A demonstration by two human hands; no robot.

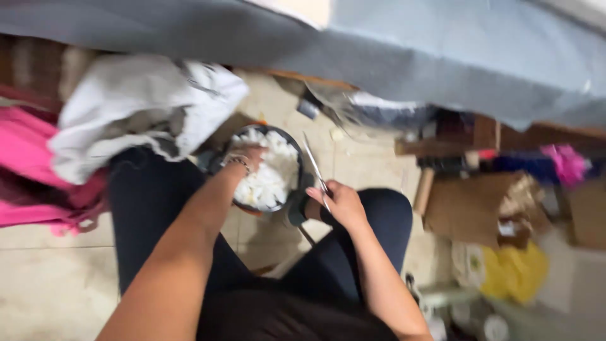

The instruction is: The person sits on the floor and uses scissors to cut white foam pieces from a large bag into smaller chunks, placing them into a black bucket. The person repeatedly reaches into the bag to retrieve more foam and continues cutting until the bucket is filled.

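I sit with dark-trousered legs over a tiled floor, and the picture is blurred by motion. A dark round bowl full of white pieces stands on the floor between my knees. My left hand, with a bracelet at the wrist, reaches into the bowl and rests on the white pieces; whether it grips any I cannot tell. My right hand is beside the bowl's right rim, closed on the handles of a pair of scissors whose long blades point up and away over the bowl.
A white cloth bundle and pink fabric lie at the left. Grey fabric hangs across the top. Cardboard, wooden pieces, a yellow bag and pink scraps clutter the right.
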